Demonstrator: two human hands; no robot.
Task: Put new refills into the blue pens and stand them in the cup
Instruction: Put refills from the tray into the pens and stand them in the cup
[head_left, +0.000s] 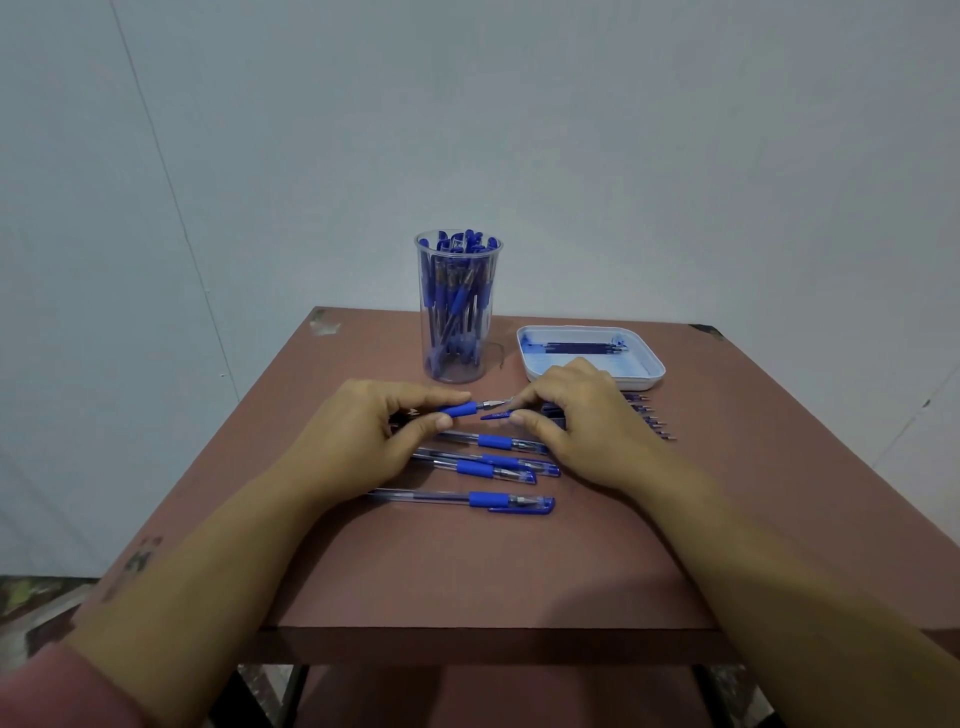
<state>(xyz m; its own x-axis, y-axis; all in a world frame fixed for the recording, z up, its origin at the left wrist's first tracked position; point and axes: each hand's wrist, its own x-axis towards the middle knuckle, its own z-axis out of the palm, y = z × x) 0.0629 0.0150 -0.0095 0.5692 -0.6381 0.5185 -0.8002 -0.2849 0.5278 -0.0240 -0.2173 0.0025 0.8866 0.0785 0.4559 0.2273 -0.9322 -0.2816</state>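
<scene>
Mid-surface (467, 571): left hand (363, 431) pinches pen (460, 409) at its blue grip, tip toward 3 o'clock. Right hand (576, 426) pinches cap (496, 414) beside the tip. Cup (457, 306) at 12 o'clock, tray (592, 382) at 1, loose pens (511, 501) at 6.

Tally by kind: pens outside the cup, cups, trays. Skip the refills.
Loose pens lying flat: 4
Held pen, left hand and right hand on it: 1
Cup: 1, contents too packed to count
Tray: 1
Total: 7
</scene>
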